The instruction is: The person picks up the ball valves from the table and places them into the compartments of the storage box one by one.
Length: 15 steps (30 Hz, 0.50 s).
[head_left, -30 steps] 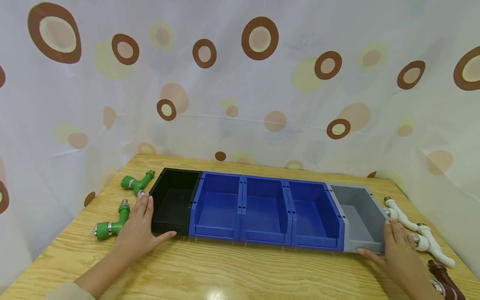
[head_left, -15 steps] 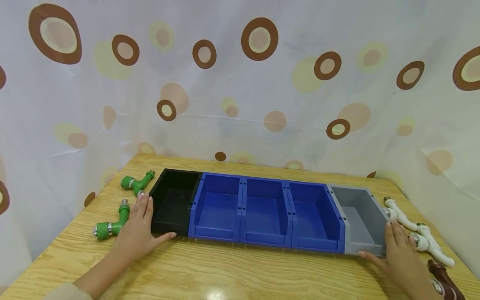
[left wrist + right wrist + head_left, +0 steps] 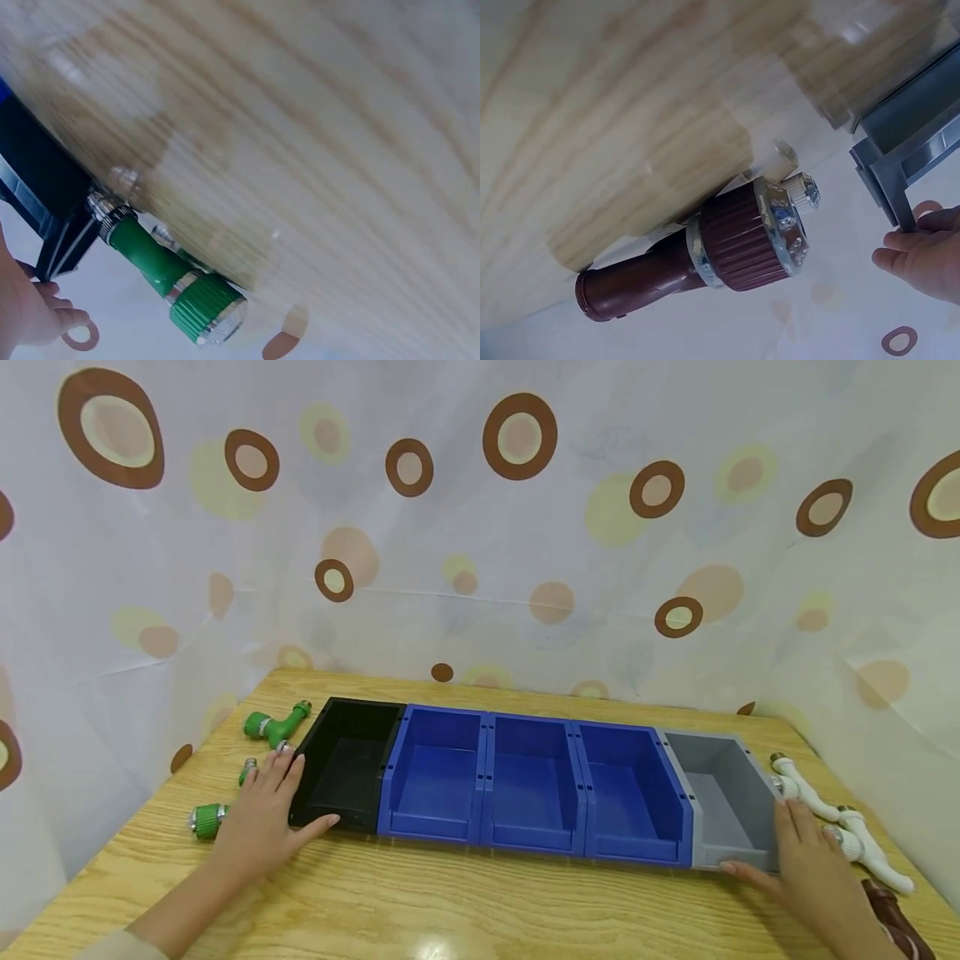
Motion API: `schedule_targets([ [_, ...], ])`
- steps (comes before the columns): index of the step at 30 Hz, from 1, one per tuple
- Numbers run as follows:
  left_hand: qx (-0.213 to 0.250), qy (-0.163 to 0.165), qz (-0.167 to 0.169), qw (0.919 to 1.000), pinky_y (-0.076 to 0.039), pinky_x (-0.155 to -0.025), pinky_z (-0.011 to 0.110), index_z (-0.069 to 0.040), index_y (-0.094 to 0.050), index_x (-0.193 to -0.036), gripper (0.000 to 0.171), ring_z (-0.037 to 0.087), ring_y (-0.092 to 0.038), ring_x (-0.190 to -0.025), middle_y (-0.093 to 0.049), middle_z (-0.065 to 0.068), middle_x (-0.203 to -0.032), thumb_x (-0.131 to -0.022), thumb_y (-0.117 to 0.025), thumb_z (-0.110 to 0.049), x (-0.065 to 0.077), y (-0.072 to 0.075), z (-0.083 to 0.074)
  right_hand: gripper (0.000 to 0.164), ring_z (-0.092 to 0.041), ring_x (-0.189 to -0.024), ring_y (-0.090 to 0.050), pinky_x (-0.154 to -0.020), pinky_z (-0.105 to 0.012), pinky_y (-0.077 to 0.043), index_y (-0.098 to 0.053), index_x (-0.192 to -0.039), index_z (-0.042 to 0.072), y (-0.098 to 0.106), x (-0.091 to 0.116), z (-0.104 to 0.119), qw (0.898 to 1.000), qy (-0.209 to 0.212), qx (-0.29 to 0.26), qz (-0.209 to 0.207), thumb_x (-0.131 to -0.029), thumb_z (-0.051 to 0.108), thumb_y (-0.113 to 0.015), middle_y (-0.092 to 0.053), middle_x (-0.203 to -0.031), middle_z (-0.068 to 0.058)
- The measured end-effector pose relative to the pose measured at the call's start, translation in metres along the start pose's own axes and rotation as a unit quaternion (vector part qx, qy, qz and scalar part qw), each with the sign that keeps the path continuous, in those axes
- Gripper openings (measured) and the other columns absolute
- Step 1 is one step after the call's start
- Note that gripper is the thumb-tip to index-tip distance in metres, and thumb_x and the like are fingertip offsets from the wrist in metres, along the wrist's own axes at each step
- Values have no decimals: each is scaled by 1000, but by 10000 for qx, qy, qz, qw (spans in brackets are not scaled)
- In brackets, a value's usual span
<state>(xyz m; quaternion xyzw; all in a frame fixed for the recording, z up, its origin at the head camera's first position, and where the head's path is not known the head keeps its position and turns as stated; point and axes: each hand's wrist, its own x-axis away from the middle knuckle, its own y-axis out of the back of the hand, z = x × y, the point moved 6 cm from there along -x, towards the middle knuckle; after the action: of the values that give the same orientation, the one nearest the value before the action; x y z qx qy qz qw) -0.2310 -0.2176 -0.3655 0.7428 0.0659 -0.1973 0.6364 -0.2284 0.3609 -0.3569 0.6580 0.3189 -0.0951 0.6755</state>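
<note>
My left hand (image 3: 258, 818) rests against the left side of a black plastic bin (image 3: 356, 768), fingers nearly straight, thumb by its front corner. Next to it stand three blue bins (image 3: 438, 777), side by side. A grey bin (image 3: 712, 789) ends the row on the right. My right hand (image 3: 813, 868) touches that bin's right side, thumb stretched along its front. In the left wrist view my fingers (image 3: 60, 309) lie by the black bin's edge (image 3: 45, 161). The right wrist view has my fingers (image 3: 907, 251) at the grey bin's edge (image 3: 900, 169).
Green taps (image 3: 281, 728) lie left of the row, one partly hidden by my left hand. Two white taps (image 3: 806, 789) lie to the right. A brown tap (image 3: 739, 236) lies near my right forearm. Behind the wooden table (image 3: 480, 902) hangs a patterned curtain (image 3: 480, 527).
My left hand has shifted slightly left, showing more of the black bin's front corner and covering more of the nearer green tap. My right hand has moved slightly right. The bins look nearly unmoved.
</note>
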Motion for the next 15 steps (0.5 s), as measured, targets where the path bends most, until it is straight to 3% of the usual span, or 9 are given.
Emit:
schedule_targets([
  [3, 95, -204, -538, 9983, -36, -101, 59, 8, -48, -129, 82, 45, -41, -125, -46, 27, -135, -77, -67, -52, 0, 7, 3, 109, -57, -85, -52, -69, -63, -44, -49, -112, -24, 1, -4, -3, 10000, 39, -76, -8, -50, 62, -76, -51, -107, -41],
  [7, 110, -581, -1266, 9902, -49, -85, 54, 8, -58, -118, 71, 42, -56, -108, -58, 25, -120, -72, -73, -46, 4, 15, 8, 109, -55, -84, -53, -68, -61, -45, -50, -112, -23, -1, -6, -6, 9998, 75, -158, -11, -49, 62, -77, -51, -107, -39],
  [11, 90, -723, -1514, 9858, -52, -75, 52, 7, -61, -114, 71, 41, -61, -97, -62, 24, -112, -68, -76, -45, 8, 19, 15, 113, -55, -93, -49, -75, -63, -41, -46, -118, -23, -5, -6, -10, 9996, -33, -258, 101, -49, 61, -78, -48, -112, -39],
  [15, 16, -686, -1472, 9867, -53, -74, 51, 8, -62, -113, 72, 41, -62, -96, -63, 26, -110, -65, -78, -44, 13, 21, 20, 118, -56, -99, -45, -79, -66, -38, -41, -124, -23, -9, -4, -13, 9990, -137, -335, 260, -49, 59, -79, -45, -117, -42],
])
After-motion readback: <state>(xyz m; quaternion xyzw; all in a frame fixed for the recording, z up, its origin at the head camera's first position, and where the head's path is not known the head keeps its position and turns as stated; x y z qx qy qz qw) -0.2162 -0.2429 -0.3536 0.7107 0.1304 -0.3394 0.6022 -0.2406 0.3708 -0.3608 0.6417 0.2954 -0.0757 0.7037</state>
